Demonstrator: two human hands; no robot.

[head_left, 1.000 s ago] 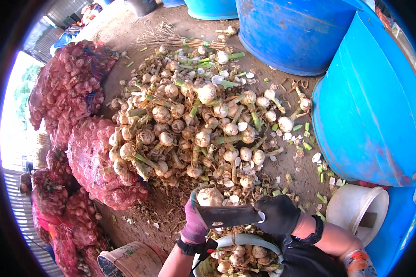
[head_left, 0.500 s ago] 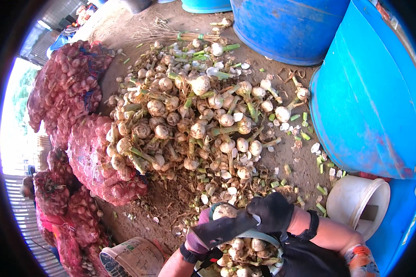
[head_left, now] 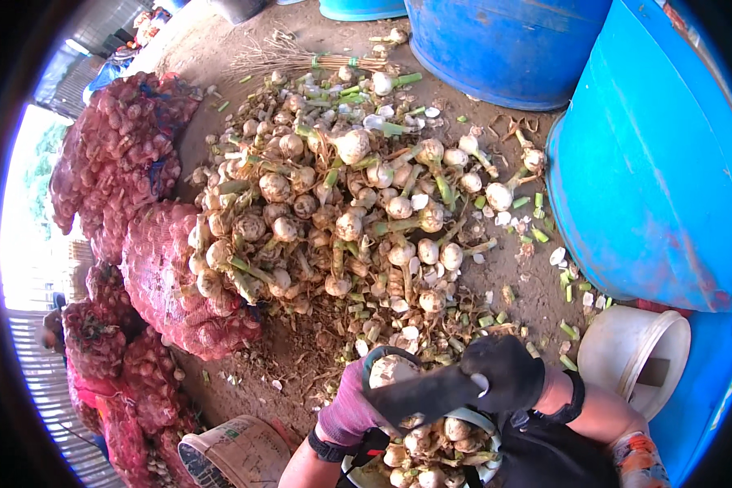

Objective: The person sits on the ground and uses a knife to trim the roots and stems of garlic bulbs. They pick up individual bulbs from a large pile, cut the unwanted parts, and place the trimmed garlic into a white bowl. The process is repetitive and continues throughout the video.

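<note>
Near the bottom centre, my left hand (head_left: 350,403), in a pink and dark glove, is closed around a large pale garlic bulb (head_left: 390,368). My right hand (head_left: 500,370), in a black glove, grips a wide dark blade (head_left: 419,394) that lies across the front of the bulb and hides some of my left fingers. Directly beneath is a pale bucket (head_left: 488,431) full of trimmed bulbs (head_left: 431,451). A large heap of garlic bulbs with stalks (head_left: 317,211) lies on the dirt floor beyond my hands, with cut stalk pieces and white peels scattered around it.
Red mesh sacks of bulbs (head_left: 114,154) line the left. Large blue tubs (head_left: 504,49) stand at the back and right (head_left: 642,187). A white bucket (head_left: 622,350) lies at the right, a dirty pail (head_left: 228,455) lower left. A bundle of twigs (head_left: 301,61) lies behind the heap.
My hands dropped slightly and the blade tilted from its level position of a second ago. In the last half second my right hand has moved to the right with the blade.
</note>
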